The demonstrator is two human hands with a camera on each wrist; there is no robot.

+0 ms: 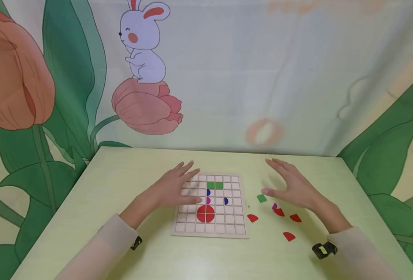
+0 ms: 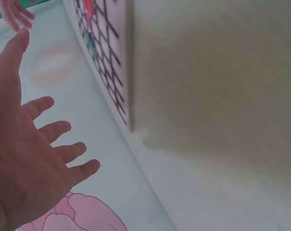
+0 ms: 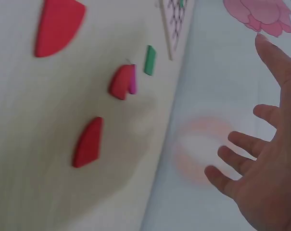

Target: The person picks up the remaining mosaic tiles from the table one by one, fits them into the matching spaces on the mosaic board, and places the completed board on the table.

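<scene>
A pale grid board [image 1: 229,229] lies on the table. Four red quarter-circle pieces make a red disc [image 1: 201,217] on it, with two green squares [image 1: 211,185], dark blue half-circles [image 1: 226,201] and a magenta half-circle [image 1: 208,200] further up. My left hand [image 1: 169,189] hovers over the board's left side, fingers spread, holding nothing. To the right of the board my right hand [image 1: 295,188] is raised with fingers extended and nothing in it. Near it lie a loose green square [image 1: 261,198], a magenta piece [image 1: 274,206] and several red quarter-circles [image 3: 89,144].
The pale table [image 1: 139,256] meets a cloth backdrop [image 1: 220,77] printed with tulips and a rabbit along its far edge. A dark device [image 1: 324,250] is strapped at the right wrist, another [image 1: 136,243] at the left.
</scene>
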